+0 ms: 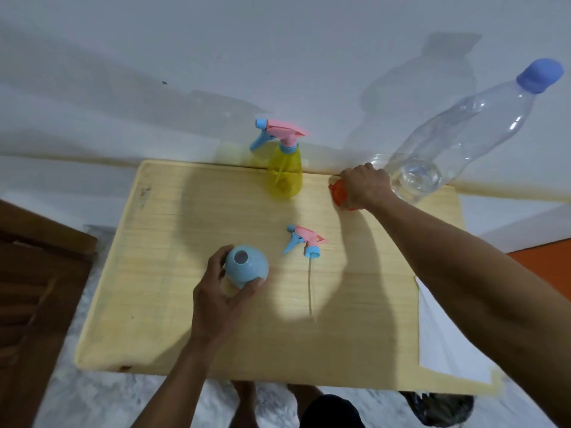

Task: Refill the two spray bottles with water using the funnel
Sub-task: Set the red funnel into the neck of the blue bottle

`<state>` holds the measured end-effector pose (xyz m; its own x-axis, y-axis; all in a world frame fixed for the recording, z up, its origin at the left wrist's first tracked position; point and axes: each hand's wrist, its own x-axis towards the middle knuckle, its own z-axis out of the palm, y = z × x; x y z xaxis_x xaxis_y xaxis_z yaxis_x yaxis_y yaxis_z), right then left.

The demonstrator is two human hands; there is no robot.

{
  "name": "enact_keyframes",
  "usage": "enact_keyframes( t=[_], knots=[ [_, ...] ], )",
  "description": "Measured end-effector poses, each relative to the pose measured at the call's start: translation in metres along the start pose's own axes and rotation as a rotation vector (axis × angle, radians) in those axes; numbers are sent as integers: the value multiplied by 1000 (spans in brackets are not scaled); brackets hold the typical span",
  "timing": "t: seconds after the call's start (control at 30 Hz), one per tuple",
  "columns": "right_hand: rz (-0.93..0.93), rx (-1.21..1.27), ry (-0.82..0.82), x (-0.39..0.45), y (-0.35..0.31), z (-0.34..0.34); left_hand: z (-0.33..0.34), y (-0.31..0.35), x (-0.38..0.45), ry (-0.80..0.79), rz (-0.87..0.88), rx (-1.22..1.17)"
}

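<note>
While left hand (221,291) grasps round pale-blue open-necked spray bottle (246,266) on wooden desk (173,217), right hand (366,185) grip clenches orange plastic funnel (338,194) beyond detached pink-blue trigger sprayer (304,240)

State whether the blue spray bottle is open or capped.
Open: the blue spray bottle shows a bare neck hole, and its spray head lies beside it.

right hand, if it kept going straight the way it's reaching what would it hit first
The right hand already covers the orange funnel. Straight on, it would probably meet the wall behind the table edge; the clear water bottle stands just right of that line.
</note>
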<state>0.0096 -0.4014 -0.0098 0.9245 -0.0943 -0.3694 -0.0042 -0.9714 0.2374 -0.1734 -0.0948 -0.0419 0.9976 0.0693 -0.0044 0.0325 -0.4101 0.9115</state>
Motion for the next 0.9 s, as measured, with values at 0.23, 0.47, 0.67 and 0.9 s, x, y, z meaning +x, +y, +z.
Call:
enact_keyframes(
  t=[0.23,0.47,0.67,0.9],
  knots=[
    [22,173,-14,-10,13,-14,-3,14,-5,1,1,31],
    [51,1231,-65,-32,8,-6,0,2,-3,-13,-25,12],
    [-24,2104,-190,-102,-6,-28,-5,9,-4,-37,-9,7],
    [-62,2120,40,-161,-41,-38,-5,4,-4,-48,-12,10]
  ],
)
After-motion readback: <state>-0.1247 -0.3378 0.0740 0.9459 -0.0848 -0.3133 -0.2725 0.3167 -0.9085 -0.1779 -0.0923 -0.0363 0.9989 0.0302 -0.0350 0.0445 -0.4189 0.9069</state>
